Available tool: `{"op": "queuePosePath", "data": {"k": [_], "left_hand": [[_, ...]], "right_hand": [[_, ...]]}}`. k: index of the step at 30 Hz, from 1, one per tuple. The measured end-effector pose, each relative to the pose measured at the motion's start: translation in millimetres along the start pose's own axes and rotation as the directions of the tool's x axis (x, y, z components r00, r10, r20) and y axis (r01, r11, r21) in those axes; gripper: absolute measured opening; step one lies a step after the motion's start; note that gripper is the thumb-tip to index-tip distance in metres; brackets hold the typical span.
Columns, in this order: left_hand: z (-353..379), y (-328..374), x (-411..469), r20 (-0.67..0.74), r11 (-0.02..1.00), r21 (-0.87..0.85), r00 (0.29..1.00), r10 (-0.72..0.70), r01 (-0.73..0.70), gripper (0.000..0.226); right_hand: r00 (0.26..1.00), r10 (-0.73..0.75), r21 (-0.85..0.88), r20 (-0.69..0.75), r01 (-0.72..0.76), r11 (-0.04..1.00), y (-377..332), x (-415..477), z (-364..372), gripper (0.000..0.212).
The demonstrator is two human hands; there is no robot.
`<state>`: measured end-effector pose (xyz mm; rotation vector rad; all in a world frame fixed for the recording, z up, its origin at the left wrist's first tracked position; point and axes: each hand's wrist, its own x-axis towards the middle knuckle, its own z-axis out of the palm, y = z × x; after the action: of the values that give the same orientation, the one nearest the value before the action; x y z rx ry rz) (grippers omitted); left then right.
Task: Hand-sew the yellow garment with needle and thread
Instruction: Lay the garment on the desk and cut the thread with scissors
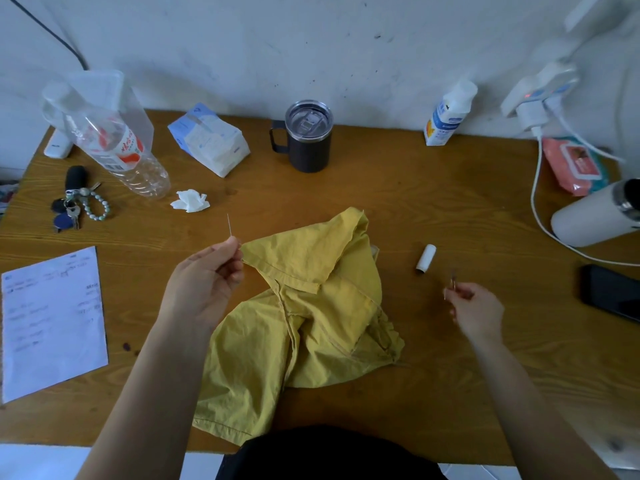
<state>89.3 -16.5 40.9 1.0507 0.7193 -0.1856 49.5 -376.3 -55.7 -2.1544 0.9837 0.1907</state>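
Note:
The yellow garment (311,317) lies crumpled on the wooden table (433,209), in front of me at the middle. My left hand (204,285) hovers at the garment's upper left edge. Its thumb and fingers pinch a thin white strand (229,226) that sticks straight up; it looks like thread. My right hand (476,311) is to the right of the garment, above the table. It pinches a small thin metallic thing (452,284), probably the needle, but it is blurred. A white thread spool (426,259) lies between the garment and my right hand.
Along the back stand a plastic bottle (114,143), a tissue pack (209,140), a dark lidded mug (308,136) and a white bottle (448,114). Keys (74,202) and a paper sheet (52,320) lie left. At right are wet wipes (571,164), a white flask (595,216), a cable and a black phone (611,292).

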Motion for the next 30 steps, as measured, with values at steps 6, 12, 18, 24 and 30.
{"op": "queuePosePath", "data": {"k": [6,12,18,24,30], "left_hand": [[9,-4,-9,0.027,0.999,0.042,1.000,-0.010,0.009,0.040],[20,-13,-15,0.063,0.997,0.069,0.997,-0.049,0.044,0.018],[25,-19,-18,0.082,0.991,0.116,0.994,-0.072,0.062,0.018],[27,-19,-20,0.075,0.989,0.129,0.994,-0.078,0.068,0.017],[23,-21,-18,0.060,0.992,0.098,0.995,-0.079,0.073,0.017]], "right_hand": [[0.999,0.024,-0.036,-0.031,-0.026,0.999,-4,23,8,0.027],[0.999,0.029,0.037,-0.029,-0.028,0.999,-13,32,12,0.025],[0.993,0.111,0.179,-0.028,-0.104,0.978,-34,43,14,0.019],[0.995,0.099,0.131,0.005,-0.099,0.987,-46,48,24,0.019],[0.996,0.073,0.046,0.042,-0.075,0.996,-43,46,28,0.026]]}}
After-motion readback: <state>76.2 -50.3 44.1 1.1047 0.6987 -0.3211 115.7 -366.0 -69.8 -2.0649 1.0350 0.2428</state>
